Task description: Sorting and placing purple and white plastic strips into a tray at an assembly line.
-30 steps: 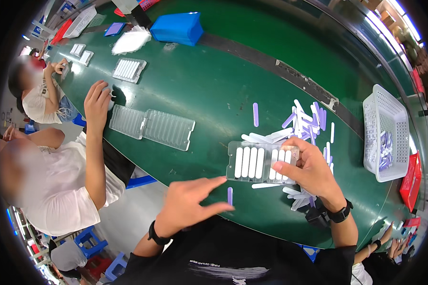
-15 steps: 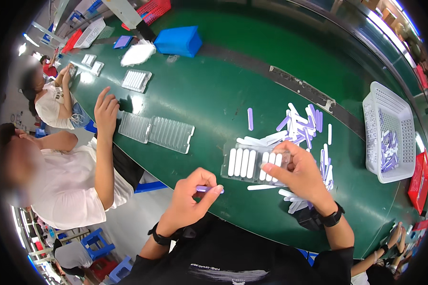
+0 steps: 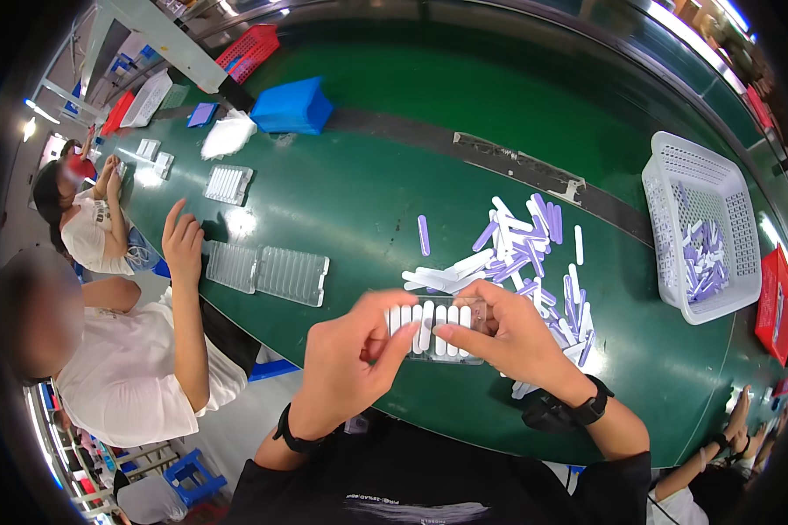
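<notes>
A clear plastic tray (image 3: 420, 355) holds a row of white, round-ended sticks (image 3: 453, 331) in front of me. My right hand (image 3: 525, 337) is closed on its right end, the thumb lying over the sticks. At the left end is my left hand (image 3: 346, 350), also closed, its thumb pressed against the sticks and its other fingers partly hidden behind. One stick (image 3: 425, 326) between my thumbs leans slightly. Beyond and to the right of the tray lies a loose pile of purple and white sticks (image 3: 521, 245).
A white basket (image 3: 661, 227) with more sticks stands at right, beside a red bin (image 3: 774, 306). An open, unfilled clear tray (image 3: 293, 276) lies left, near a co-worker's raised hand (image 3: 184, 245). A filled tray (image 3: 228, 185) and a blue bin (image 3: 291, 107) are farther back.
My left hand has moved right and up to the tray. The purple stick it pinched is no longer visible in its fingers. My right hand and the tray have come left; the view has shifted.
</notes>
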The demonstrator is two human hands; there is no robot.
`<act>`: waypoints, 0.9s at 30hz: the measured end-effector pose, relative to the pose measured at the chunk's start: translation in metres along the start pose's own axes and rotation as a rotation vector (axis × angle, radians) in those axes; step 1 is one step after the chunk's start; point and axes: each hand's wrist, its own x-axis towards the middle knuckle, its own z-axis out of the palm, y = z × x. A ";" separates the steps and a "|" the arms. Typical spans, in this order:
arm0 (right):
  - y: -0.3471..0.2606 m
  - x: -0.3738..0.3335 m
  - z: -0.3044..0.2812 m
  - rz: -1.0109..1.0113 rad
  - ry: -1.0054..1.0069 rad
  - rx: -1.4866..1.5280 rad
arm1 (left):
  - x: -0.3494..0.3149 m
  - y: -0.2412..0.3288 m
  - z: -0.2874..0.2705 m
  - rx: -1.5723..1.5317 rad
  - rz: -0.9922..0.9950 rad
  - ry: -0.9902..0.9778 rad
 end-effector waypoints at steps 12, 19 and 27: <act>-0.023 0.010 0.003 0.072 0.019 0.153 | -0.001 -0.039 -0.008 0.596 0.711 0.006; -0.052 0.034 0.001 0.034 -0.021 -0.017 | -0.001 -0.059 -0.031 0.598 0.611 0.392; -0.069 0.073 0.014 0.073 -0.122 -0.133 | 0.008 -0.084 -0.057 0.708 0.590 0.440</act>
